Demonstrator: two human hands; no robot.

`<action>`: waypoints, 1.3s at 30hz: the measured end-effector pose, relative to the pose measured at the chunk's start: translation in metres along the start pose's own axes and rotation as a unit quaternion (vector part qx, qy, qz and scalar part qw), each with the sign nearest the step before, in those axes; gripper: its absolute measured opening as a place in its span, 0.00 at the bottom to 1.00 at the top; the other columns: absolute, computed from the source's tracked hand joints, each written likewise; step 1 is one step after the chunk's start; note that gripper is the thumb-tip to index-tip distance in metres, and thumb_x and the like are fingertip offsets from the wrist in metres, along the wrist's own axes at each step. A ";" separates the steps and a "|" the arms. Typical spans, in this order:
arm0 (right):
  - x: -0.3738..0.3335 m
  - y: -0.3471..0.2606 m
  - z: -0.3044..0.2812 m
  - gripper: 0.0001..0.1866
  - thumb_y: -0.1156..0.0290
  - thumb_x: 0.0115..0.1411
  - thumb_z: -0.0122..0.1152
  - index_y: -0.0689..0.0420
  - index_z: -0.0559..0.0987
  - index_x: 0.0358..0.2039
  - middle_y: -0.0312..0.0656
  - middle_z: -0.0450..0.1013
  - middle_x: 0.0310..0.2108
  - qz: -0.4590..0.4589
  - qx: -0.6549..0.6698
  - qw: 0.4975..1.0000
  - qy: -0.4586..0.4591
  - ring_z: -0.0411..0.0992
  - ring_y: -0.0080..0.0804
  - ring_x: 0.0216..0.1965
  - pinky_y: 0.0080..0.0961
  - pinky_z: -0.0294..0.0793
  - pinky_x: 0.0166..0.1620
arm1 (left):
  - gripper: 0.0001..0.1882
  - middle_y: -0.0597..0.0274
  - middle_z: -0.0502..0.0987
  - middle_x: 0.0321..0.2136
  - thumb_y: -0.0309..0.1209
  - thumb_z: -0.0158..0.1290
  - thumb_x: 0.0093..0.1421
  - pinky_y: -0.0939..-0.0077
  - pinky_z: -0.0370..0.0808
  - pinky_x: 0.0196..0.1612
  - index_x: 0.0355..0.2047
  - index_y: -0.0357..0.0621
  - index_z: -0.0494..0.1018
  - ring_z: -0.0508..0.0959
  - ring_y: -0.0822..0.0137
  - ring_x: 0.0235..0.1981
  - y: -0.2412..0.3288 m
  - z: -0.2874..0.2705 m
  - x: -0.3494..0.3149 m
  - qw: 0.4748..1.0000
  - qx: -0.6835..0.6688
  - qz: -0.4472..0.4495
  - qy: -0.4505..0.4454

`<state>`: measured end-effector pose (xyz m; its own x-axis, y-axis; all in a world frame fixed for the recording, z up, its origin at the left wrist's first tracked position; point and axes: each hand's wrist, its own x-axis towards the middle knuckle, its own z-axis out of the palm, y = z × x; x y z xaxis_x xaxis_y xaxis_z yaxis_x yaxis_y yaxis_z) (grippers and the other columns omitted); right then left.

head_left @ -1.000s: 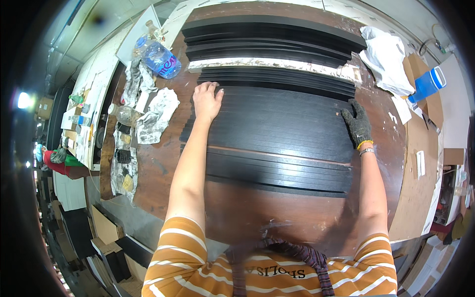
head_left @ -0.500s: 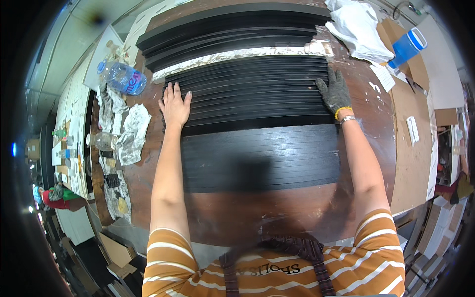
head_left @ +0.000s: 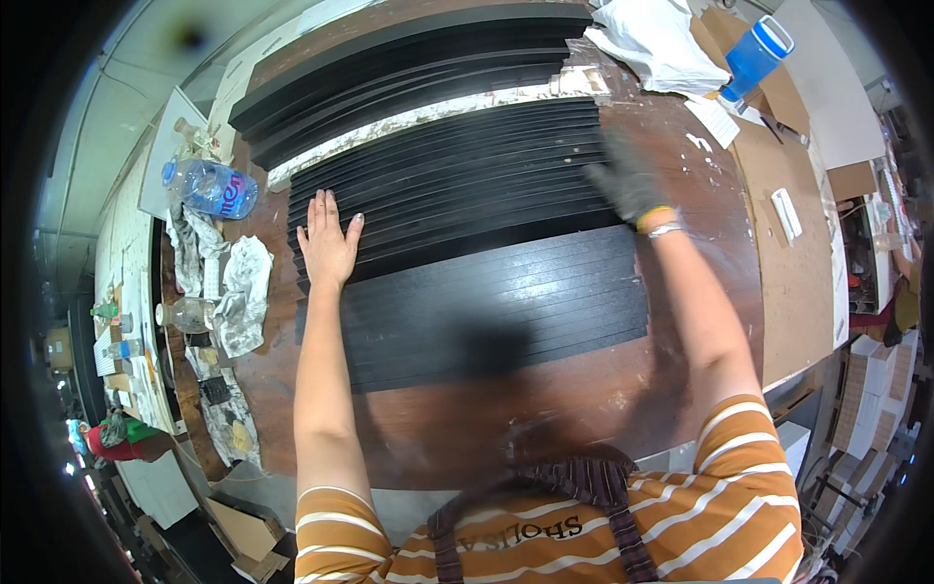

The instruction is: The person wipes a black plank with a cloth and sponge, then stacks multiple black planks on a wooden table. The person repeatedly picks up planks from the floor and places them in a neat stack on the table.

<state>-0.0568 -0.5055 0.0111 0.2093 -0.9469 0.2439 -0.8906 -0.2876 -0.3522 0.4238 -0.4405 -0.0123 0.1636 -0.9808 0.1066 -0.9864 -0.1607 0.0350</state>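
Observation:
A bundle of long black strips (head_left: 457, 165) lies side by side on the brown table, running left to right. My bare left hand (head_left: 329, 241) rests flat across their left end with its fingers stretched and its thumb apart. At the right end is my right hand (head_left: 630, 185), in a grey glove with a yellow cuff. Motion smears its fingers, but the thumb stands away from them and nothing shows in its grasp. Nearer to me, flat black strips (head_left: 496, 302) lie close together like a panel, touching the bundle's near side.
Behind the bundle is a paint-stained white strip (head_left: 409, 117), then more black strips (head_left: 409, 58). A clear plastic bottle (head_left: 216, 190) and stained rags (head_left: 243, 292) lie at left. White cloth (head_left: 662, 44), a blue jug (head_left: 754, 58) and cardboard (head_left: 778, 243) are at right.
The view has turned slightly, shifting the table contents leftward. My left hand has slid nearer to me along the strips' left end. My right hand, sharp before, is now smeared by motion.

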 end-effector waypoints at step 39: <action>-0.163 0.033 0.005 0.36 0.60 0.68 0.50 0.58 0.51 0.71 0.47 0.53 0.71 0.165 0.340 0.923 -0.078 0.54 0.37 0.70 0.28 0.53 0.68 | 0.38 0.43 0.55 0.68 0.45 0.45 0.71 0.66 0.53 0.70 0.68 0.28 0.48 0.57 0.54 0.69 -0.117 -0.034 -0.142 0.681 -0.687 -0.253 -0.001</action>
<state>-0.1180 -0.3615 -0.0442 0.0753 -0.9929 -0.0923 -0.4687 0.0464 -0.8821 0.5167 -0.2785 0.0020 0.4755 -0.8385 -0.2659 0.1433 -0.2244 0.9639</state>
